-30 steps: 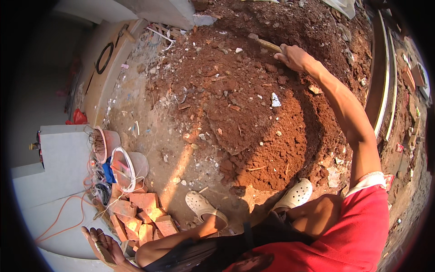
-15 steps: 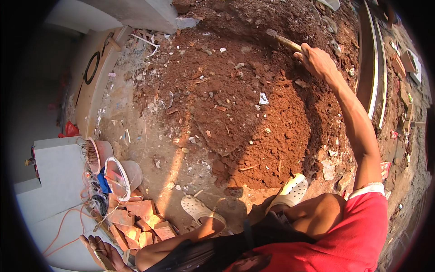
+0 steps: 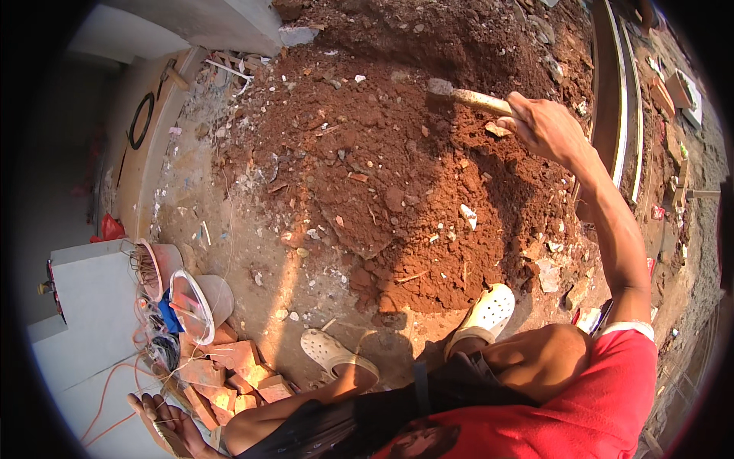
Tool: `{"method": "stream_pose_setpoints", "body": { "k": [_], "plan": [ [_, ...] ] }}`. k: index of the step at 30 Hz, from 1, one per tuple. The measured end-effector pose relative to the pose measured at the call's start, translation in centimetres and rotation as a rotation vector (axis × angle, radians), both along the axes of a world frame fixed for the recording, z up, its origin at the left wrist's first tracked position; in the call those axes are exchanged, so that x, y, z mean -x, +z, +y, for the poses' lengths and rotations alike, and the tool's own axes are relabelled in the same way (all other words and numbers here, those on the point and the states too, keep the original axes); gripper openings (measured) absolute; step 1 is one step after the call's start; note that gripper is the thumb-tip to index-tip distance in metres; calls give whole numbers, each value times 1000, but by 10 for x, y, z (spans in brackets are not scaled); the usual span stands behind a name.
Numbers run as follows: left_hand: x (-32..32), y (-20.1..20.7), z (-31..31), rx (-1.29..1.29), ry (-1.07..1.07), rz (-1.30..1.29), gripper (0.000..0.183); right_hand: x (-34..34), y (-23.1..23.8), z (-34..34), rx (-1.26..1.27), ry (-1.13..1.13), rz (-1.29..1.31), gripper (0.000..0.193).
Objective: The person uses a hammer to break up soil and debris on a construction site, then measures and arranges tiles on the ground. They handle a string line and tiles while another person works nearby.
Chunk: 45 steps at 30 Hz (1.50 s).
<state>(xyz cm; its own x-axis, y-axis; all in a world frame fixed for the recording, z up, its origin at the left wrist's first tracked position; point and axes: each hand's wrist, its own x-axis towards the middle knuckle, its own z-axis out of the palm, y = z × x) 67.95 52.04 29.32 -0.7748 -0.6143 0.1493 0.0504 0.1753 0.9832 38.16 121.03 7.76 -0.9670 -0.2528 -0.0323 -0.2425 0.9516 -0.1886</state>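
In my right hand point(image 3: 544, 131), fingers closed round it, is a short wooden-handled tool point(image 3: 480, 99). Its dirt-caked grey head point(image 3: 440, 86) points left, over the dug red soil point(image 3: 382, 168); the exact kind of tool is unclear. A pale stone point(image 3: 497, 129) lies just below the handle, and a whitish scrap point(image 3: 468, 216) rests lower on the loose soil. At the lower left, my left hand point(image 3: 172, 424) is beside the broken bricks, its fingers bent along a flat tan piece I cannot make out. My feet, in cream clogs point(image 3: 491, 314), stand at the near edge of the soil.
Broken red bricks point(image 3: 237, 359) are piled by my left leg, with two buckets point(image 3: 218, 298), cables and a pale block point(image 3: 92, 298) beside them. Long metal-edged boards point(image 3: 619, 99) border the soil on the right. A wall and ledge point(image 3: 153, 153) run along the left.
My right hand has shifted slightly right and down with the tool, whose handle now lies flatter. The whitish scrap sits lower on the soil. My left hand has stayed by the bricks.
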Motion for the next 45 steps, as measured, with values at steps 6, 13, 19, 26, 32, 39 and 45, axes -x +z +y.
{"method": "stream_pose_setpoints", "body": {
  "k": [6,13,19,26,32,39,45],
  "plan": [
    [12,0,23,-39,88,33,74,65,-93,60,110,-69,-31,51],
    [14,1,20,-27,80,36,74,-38,-27,-27,66,55,-130,35],
    [35,-1,50,-70,221,28,72,-37,6,28,-55,-30,-63,47],
    [4,-6,-40,-48,-84,-5,67,18,-99,77,158,-70,-130,53],
    [33,2,32,-54,84,-34,70,-53,-34,-8,85,19,-263,47],
    [37,-4,11,-55,35,-80,70,-64,-7,28,-66,0,-243,42],
    [23,-3,-25,-44,-22,-103,71,-20,-92,131,81,-233,-49,51]
  ]
}}
